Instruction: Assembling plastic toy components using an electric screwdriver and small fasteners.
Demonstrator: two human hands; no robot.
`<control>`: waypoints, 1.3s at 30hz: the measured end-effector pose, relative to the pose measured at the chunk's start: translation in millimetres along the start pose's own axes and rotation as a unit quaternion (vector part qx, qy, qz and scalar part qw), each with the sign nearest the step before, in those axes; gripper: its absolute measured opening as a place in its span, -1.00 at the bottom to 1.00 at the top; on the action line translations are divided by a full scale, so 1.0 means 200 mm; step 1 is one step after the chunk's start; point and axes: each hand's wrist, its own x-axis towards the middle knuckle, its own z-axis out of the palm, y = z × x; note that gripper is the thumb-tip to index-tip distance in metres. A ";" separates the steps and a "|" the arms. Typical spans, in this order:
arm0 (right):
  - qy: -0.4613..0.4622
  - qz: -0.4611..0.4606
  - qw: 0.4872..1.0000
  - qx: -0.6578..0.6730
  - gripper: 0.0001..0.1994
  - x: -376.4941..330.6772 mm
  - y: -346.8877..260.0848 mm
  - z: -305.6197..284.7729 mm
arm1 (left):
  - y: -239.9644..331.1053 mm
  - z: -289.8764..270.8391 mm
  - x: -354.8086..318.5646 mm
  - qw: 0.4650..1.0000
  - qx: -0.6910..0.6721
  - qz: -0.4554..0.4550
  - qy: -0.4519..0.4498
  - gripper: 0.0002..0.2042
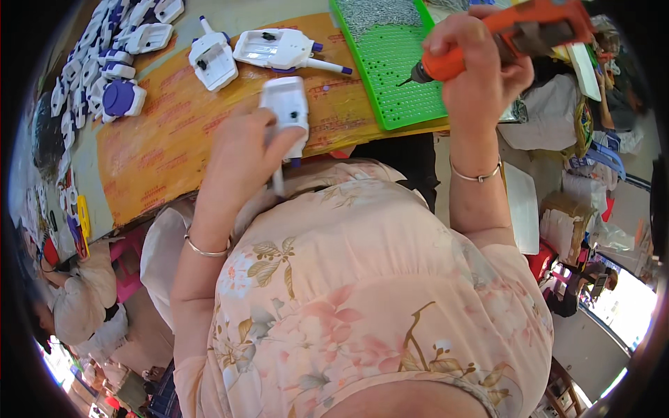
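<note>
Gripping a white plastic toy casing [287, 111] at the wooden bench's [160, 146] near edge, the left hand [240, 157] clamps its light, rigid, probably slippery body; the right hand [477, 66], well apart, wraps an orange electric screwdriver [519, 31] over the green screw tray [397, 63].

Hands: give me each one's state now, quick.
Left hand: closed on a white plastic part.
Right hand: closed on an orange power screwdriver.
</note>
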 end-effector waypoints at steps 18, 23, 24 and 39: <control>0.072 0.013 0.983 0.171 -0.72 -0.07 0.29 -0.02 | -0.04 -0.06 -0.03 0.982 0.130 0.135 -0.036 -0.41; 0.112 0.114 0.987 0.027 -0.72 -0.10 0.11 0.01 | 0.03 -0.01 0.02 0.990 0.123 0.057 -0.027 -0.38; 0.115 0.119 0.986 0.018 -0.72 -0.10 0.10 0.01 | 0.04 0.00 0.04 0.990 0.123 0.058 -0.027 -0.38; 0.301 0.206 0.743 0.561 -0.49 -0.08 -0.10 0.22 | 0.00 0.09 0.13 0.993 -0.008 0.121 -0.001 -0.40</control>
